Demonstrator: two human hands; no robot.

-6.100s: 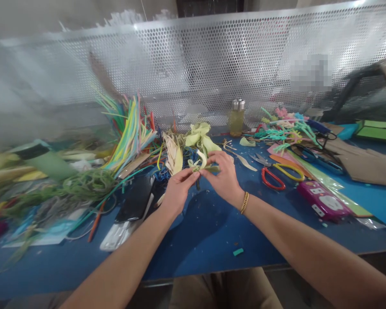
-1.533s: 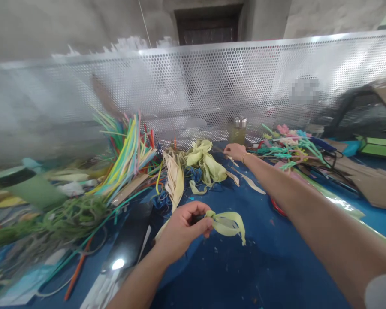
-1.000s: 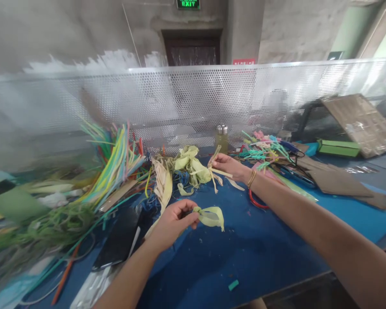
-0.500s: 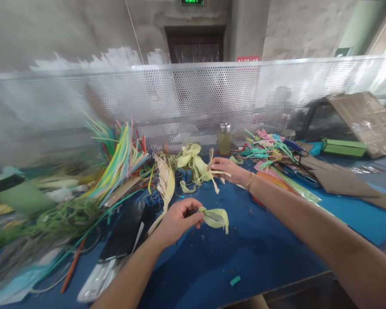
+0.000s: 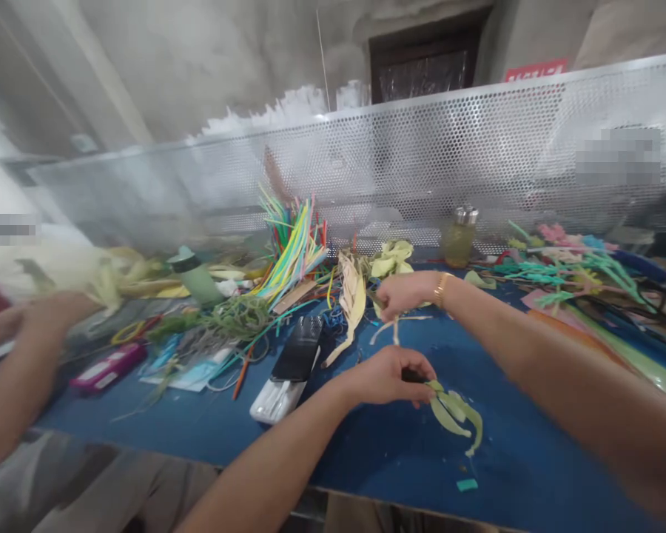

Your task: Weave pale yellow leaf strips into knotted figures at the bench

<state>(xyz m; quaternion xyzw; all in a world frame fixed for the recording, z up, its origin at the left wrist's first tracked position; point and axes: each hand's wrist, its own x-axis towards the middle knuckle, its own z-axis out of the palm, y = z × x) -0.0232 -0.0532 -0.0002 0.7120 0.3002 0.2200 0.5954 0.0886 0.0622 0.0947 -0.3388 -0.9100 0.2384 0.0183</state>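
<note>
My left hand (image 5: 395, 376) is closed in a pinch on a pale green corn husk strip (image 5: 453, 411). Its loops and ends hang to the right, over the blue tabletop. Beyond it, my right hand (image 5: 405, 292) is at the near edge of the husk pile (image 5: 393, 259), fingers bent together. What they hold, if anything, is hidden. Just below that hand are thin pale strips (image 5: 397, 326); whether they touch it I cannot tell. A long dry husk (image 5: 352, 300) lies to the left of my right hand.
A black phone (image 5: 298, 348) rests on a white case (image 5: 274, 400). Bundled coloured stems (image 5: 297, 255), a green bottle (image 5: 194, 277) and a purple packet (image 5: 109, 368) are leftward. A jar (image 5: 459, 238) and colourful sprigs (image 5: 571, 263) stand right. A co-worker's arms (image 5: 27, 363) reach in from the left.
The view has swung left, bringing a co-worker into sight. My left hand still holds its husk strip. My right hand has lowered; the thin strips it pinched now show below it.
</note>
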